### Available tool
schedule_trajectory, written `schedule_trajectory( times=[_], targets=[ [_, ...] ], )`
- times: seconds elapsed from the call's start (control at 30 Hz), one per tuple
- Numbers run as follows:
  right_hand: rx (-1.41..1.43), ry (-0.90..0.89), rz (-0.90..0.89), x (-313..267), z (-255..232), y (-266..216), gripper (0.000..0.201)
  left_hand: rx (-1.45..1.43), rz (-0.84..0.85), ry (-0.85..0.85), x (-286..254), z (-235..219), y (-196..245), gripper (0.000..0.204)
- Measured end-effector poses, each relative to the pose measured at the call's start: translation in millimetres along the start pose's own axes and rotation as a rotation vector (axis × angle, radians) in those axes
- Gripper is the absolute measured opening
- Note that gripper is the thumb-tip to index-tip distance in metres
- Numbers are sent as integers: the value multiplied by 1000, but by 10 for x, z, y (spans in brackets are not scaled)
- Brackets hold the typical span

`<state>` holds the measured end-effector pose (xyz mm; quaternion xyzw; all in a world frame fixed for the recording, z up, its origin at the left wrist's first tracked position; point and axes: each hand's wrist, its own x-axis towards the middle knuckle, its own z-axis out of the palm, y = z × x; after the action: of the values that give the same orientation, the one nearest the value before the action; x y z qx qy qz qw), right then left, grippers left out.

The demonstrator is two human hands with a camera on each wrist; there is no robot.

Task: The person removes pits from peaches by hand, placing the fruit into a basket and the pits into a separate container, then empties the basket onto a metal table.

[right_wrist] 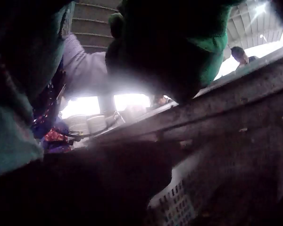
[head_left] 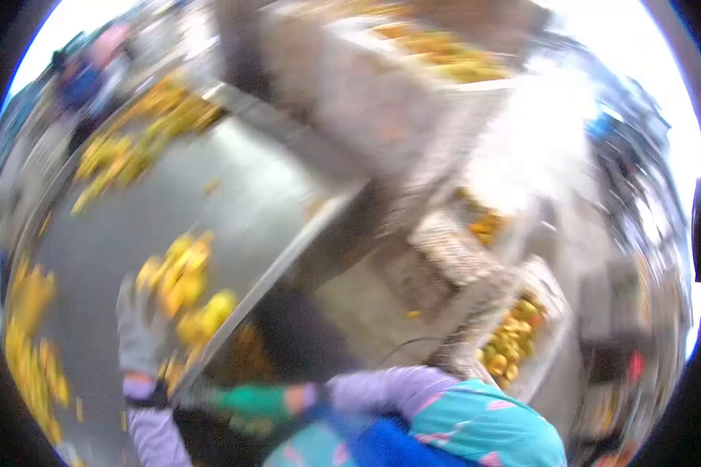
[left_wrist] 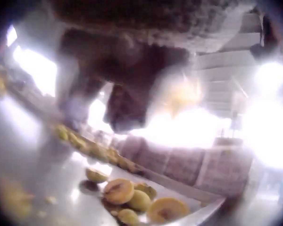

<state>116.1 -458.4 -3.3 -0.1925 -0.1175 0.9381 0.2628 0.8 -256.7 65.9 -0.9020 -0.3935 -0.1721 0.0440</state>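
My left hand (head_left: pixel 144 331), in a grey glove, is over the metal table with its fingers extended beside a heap of yellow fruit (head_left: pixel 183 276). In the left wrist view this hand (left_wrist: pixel 127 103) is a dark shape above the table, and halved fruit (left_wrist: pixel 119 190) with brown hollows lies near the corner. My right hand (right_wrist: pixel 170 56), in a green glove, is by the table's edge (right_wrist: pixel 217 106), its fingers in dark shadow; I cannot tell whether it holds anything. The head view is motion-blurred.
More fruit (head_left: pixel 144 140) lies along the far side of the metal table (head_left: pixel 109 226). Crates of fruit (head_left: pixel 514 335) stand to the right, with a large pale bin (head_left: pixel 382 101) behind. A perforated crate (right_wrist: pixel 174 202) is below the table edge. A person (right_wrist: pixel 240 56) is beyond.
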Motion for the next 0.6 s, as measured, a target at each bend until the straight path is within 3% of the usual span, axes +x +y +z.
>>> schedule_trajectory(
  times=[0.03,0.07,0.1,0.17,0.27,0.33,0.37,0.43,0.5,0.6],
  targets=[
    [-129,84,-115,-126,170,-88,46,-391,69,-143,213,224,-17,55],
    [-263,152,-264,-236,209,-171,48,-407,144,-103,228,808,-382,46],
    [-344,201,-331,-329,210,-216,50,-506,-75,-379,345,504,-168,36],
    [-459,299,-398,-486,224,-299,51,-403,-80,-335,303,443,-68,23],
    [-832,698,-684,-269,-67,-322,51,-1055,-475,-431,161,702,-404,26],
    [-1109,903,-957,-231,117,-309,46,-1503,-461,-110,-19,38,108,43],
    [-1752,947,-1427,-75,-179,-247,41,-1537,-486,-17,-171,-33,156,39],
    [-1788,786,-1258,-344,304,-490,25,-1620,-518,150,-560,149,130,32],
    [-2063,876,-1358,-128,292,-426,27,-1702,-550,299,-1023,288,145,26],
    [-1681,634,-1134,101,306,-271,28,-1858,-673,430,-1160,110,407,30]
  ],
)
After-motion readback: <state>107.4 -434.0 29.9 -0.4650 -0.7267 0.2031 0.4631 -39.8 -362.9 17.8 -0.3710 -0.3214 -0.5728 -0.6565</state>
